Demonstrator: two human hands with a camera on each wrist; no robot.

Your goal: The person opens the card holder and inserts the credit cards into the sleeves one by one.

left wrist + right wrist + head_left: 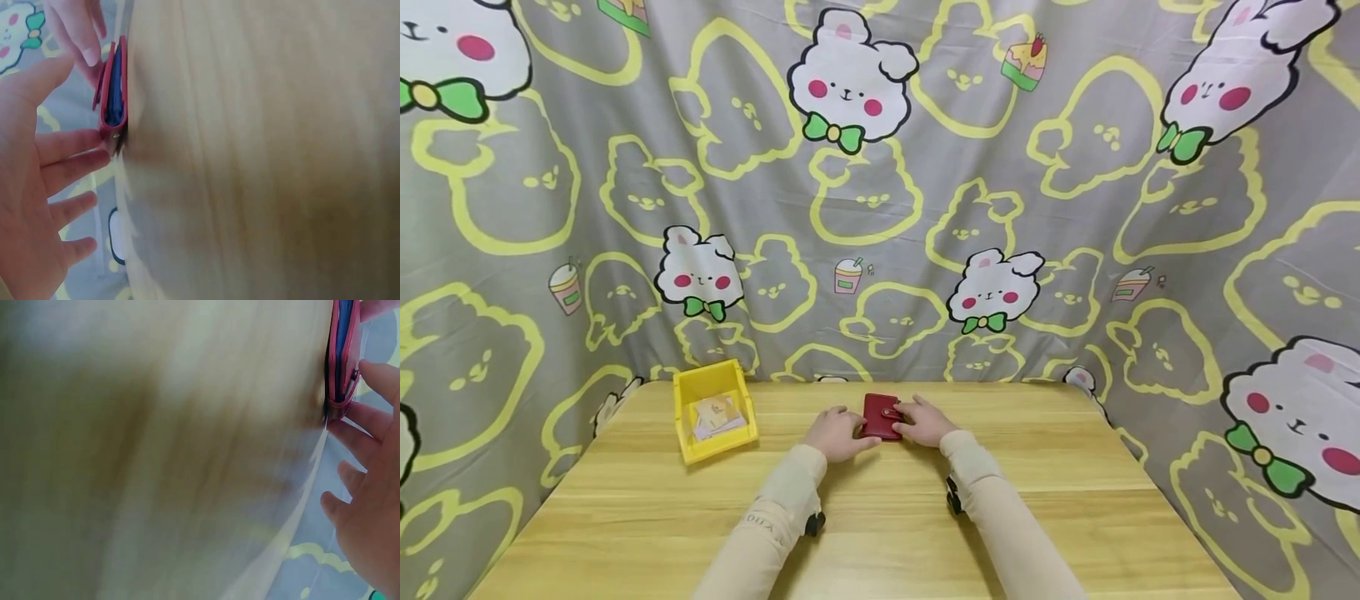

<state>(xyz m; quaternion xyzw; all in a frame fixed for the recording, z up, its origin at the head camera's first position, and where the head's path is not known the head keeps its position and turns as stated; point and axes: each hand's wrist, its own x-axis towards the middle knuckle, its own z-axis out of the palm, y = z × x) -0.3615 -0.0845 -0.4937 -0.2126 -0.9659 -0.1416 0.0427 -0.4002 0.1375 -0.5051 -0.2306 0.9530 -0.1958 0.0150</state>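
A closed red wallet point(881, 417) with a snap strap lies on the wooden table, between both hands. My left hand point(837, 434) is at its left side. In the left wrist view the left fingers point(72, 145) extend fairly straight, their tips at the wallet's point(114, 87) edge, with the thumb raised apart. From the right, my right hand point(927, 422) touches the wallet near the strap. The right wrist view shows the right thumb point(380, 378) by the snap and the fingers spread along the wallet's point(342, 362) edge. Dark inner layers show at the wallet's side.
A yellow open bin point(688, 446) stands at the table's back left, with several cards or papers point(718, 414) inside. Behind the wooden table point(880, 533) hangs a grey curtain point(880, 200) with a cartoon print, which also runs along both sides.
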